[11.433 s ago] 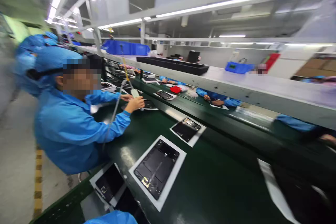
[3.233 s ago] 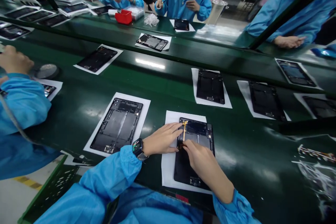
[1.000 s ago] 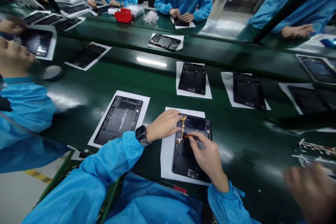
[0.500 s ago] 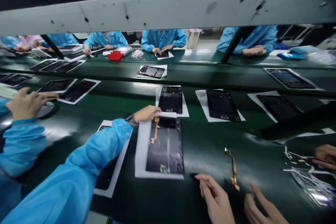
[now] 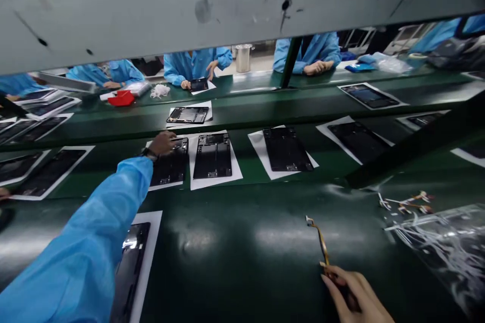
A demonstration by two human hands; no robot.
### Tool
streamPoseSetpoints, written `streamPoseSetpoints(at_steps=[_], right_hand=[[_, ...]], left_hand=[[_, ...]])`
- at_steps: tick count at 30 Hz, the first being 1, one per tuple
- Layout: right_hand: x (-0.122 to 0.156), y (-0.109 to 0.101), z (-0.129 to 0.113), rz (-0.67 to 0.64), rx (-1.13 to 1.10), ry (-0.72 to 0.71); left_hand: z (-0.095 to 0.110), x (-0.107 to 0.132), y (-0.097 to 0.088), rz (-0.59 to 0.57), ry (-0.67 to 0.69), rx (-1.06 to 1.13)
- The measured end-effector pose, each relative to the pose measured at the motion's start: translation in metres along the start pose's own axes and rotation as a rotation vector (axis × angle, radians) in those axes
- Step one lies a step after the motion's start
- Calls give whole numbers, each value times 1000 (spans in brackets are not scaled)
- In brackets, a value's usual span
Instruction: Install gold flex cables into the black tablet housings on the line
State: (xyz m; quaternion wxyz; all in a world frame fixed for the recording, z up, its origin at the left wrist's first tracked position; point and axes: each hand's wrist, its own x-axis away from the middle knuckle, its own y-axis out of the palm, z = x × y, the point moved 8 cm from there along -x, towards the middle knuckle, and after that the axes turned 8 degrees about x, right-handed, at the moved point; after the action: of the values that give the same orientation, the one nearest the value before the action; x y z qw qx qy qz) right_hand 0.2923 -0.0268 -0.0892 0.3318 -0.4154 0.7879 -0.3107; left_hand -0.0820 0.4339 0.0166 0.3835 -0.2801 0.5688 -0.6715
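This is an electronics assembly line in a factory. Open tablet housings (image 5: 212, 155) on white sheets ride a long green conveyor belt (image 5: 242, 232). Workers in blue smocks (image 5: 191, 64) sit along it.

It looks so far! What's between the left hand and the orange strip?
Head view: past the left hand, a black tablet shell on white paper, then bare green surface to the orange strip.
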Motion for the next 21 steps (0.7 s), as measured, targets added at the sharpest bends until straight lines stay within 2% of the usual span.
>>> streamPoseSetpoints(at_steps=[5,8,11,15,19,21], right_hand=[[-2,2,-5,-18,-14,-59],[1,1,-3,-9,-20,-79],[2,1,0,-8,-33,-113],[1,2,-2,-9,0,-128],[0,7,-8,-58,71,-122],[-1,9,-10,-76,92,-114]], left_hand=[[97,48,74,-252,294,-2],[127,63,94,-286,311,-62],[136,62,99,-311,295,-133],[143,59,94,-338,315,-215],[161,63,80,-335,370,-262],[177,73,68,-315,400,-267]])
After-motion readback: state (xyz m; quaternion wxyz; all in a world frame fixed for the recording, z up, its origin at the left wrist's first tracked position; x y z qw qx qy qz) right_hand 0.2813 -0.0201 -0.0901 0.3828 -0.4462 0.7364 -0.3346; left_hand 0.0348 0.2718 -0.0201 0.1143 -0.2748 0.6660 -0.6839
